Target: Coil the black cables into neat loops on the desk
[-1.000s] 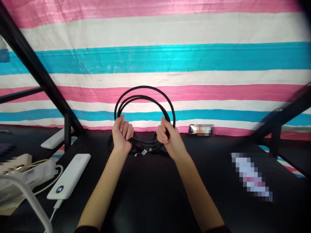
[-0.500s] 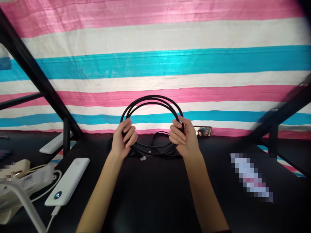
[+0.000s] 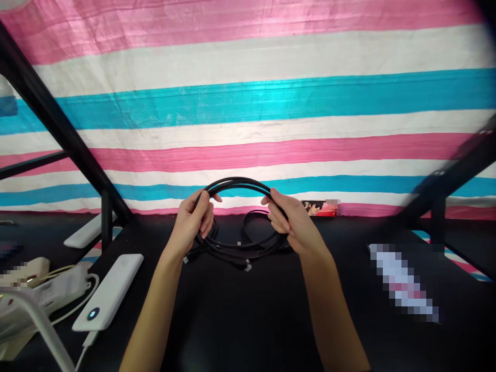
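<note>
A coiled black cable (image 3: 238, 217) is held above the black tabletop (image 3: 248, 315) by both hands. The coil's left side is gripped by the left hand (image 3: 189, 225), its right side by the right hand (image 3: 296, 225), with fingers closed around the strands. The lower loops and a small plug end (image 3: 248, 267) are seen resting on the tabletop below the coil. A white rectangular power bank (image 3: 110, 289) is seen well to the left of the coil, and a pink, white and blue striped cloth (image 3: 248, 103) hangs behind it.
</note>
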`<state>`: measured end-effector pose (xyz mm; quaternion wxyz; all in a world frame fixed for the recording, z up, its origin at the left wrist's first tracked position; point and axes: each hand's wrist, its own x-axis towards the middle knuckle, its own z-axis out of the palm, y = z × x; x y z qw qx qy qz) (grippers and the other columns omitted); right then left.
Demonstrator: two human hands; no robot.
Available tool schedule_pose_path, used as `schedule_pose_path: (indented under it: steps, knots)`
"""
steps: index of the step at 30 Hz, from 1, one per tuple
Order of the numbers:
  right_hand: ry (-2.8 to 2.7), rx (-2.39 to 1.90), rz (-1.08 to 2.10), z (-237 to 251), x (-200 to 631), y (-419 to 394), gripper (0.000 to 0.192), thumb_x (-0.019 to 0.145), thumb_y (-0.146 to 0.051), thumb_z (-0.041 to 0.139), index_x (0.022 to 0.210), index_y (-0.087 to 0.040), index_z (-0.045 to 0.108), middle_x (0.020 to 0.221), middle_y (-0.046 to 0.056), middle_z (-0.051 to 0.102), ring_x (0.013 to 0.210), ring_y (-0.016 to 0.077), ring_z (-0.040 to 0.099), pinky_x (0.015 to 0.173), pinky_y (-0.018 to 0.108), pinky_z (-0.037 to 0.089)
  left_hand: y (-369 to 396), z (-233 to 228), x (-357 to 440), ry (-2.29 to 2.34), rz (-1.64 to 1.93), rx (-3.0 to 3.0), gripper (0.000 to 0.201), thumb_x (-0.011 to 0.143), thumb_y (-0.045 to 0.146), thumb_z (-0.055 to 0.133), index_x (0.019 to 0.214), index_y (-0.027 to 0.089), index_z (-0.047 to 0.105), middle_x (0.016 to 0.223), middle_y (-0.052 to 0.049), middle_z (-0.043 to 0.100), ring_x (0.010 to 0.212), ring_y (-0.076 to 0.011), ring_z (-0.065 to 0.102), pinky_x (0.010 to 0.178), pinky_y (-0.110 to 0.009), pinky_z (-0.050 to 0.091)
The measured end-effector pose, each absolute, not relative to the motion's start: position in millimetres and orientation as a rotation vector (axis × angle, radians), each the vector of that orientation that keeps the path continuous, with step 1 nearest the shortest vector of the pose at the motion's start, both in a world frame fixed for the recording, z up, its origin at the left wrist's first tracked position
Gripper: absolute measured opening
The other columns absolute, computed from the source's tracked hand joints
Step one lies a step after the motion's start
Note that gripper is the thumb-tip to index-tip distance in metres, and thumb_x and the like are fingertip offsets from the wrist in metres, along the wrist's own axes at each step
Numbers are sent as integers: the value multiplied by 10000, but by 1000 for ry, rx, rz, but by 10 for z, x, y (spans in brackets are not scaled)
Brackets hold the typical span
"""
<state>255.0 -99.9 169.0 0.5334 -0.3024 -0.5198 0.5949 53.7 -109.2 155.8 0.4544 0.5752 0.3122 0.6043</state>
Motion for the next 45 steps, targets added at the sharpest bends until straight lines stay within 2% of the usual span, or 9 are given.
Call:
schedule_pose_path:
  steps: [4,8,11,16,25,28,30,34,45]
  knots:
    - [-1357,-792,1208,1685,2548,-1044,404,815,-496,630,594,-158,604,354,-75,329,361,30,266,362,184,179,-1117,1552,572,845,1522,1469,435,912,517,444,730,146,579,353,79,334,268,-34,297,314,-152,235]
    - [-1396,-790,1112,1703,2536,-1067,294,860,-425,592,1054,-223,680,428,-77,462,339,34,231,346,201,162,-1135,1569,578,843,1565,1517,297,914,448,490,831,179,588,372,92,347,276,-35,286,305,-143,230]
    - [-1446,-752,954,1691,2506,-1071,319,890,-365,557,1178,-264,648,605,-34,604,356,32,306,358,210,246,-1161,1598,567,874,1620,1596,245,911,400,517,1074,235,595,409,94,393,302,-44,308,305,-138,247]
    - [-1497,-735,753,1635,2481,-1059,298,900,-329,543,1165,-274,669,767,2,659,393,31,338,380,220,295,-1190,1609,560,958,1660,1748,335,911,353,517,1213,237,605,449,72,427,334,-43,339,324,-148,278]
    - [-1660,-796,565,1611,2500,-1007,230,852,-258,625,1059,-304,716,795,-2,618,670,107,534,590,245,429,-1124,1538,567,1135,1560,1901,268,861,299,591,1093,216,695,499,46,531,384,-62,418,412,-179,362]
    - [-1714,-771,518,1613,2471,-1023,206,807,-235,681,997,-291,739,816,5,623,706,120,552,572,240,429,-1119,1525,602,1115,1503,2016,263,842,302,614,1078,232,705,680,4,685,441,-86,513,484,-197,451]
    - [-1746,-757,509,1609,2448,-1039,204,799,-228,691,987,-289,743,828,13,624,729,128,561,542,231,425,-1109,1508,625,1083,1504,2112,253,827,300,631,1056,232,712,860,-27,737,600,-135,636,609,-230,521]
    - [-1774,-709,469,1599,2426,-1057,214,789,-207,705,980,-293,744,827,7,615,683,106,542,505,213,410,-1085,1472,632,1039,1529,2243,216,834,290,623,1013,217,718,998,-46,736,867,-206,694,783,-289,544]
    - [-1734,-753,258,1605,2417,-1052,181,793,-197,694,936,-290,754,814,1,622,563,84,470,485,222,405,-1127,1460,634,1126,1534,2388,272,879,288,573,1131,227,655,1059,-50,719,829,-177,698,746,-256,541]
